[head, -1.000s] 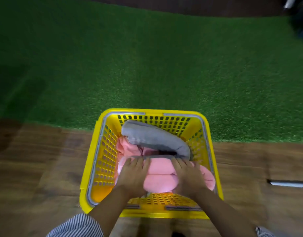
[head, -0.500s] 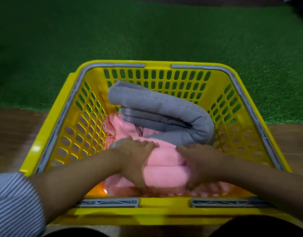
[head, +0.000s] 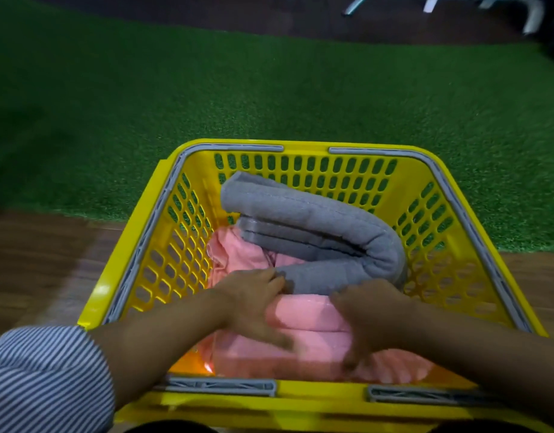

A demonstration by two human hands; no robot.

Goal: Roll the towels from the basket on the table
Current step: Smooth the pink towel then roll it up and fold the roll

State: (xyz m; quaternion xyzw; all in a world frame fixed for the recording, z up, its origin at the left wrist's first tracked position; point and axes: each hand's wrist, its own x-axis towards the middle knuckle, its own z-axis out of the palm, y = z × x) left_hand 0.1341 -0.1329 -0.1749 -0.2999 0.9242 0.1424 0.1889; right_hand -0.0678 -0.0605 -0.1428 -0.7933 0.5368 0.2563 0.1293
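Observation:
A yellow perforated basket (head: 163, 232) fills the lower half of the view. Inside, a folded grey towel (head: 316, 226) lies bent across the back. In front of it sits a folded pink towel (head: 306, 320), with more pink cloth (head: 235, 251) bunched at the left. My left hand (head: 253, 301) grips the pink towel's left end, fingers over its top and thumb down its near side. My right hand (head: 366, 310) grips its right end the same way. Both hands are motion-blurred.
The basket stands on a wooden surface (head: 35, 260). Beyond it spreads green artificial turf (head: 269, 89). Metal furniture legs (head: 531, 14) show at the far top right. A striped sleeve (head: 44, 379) covers my left upper arm.
The view came much closer to the basket, then pulled back a little. Both hands stayed on the pink towel and their fingers curled round its ends.

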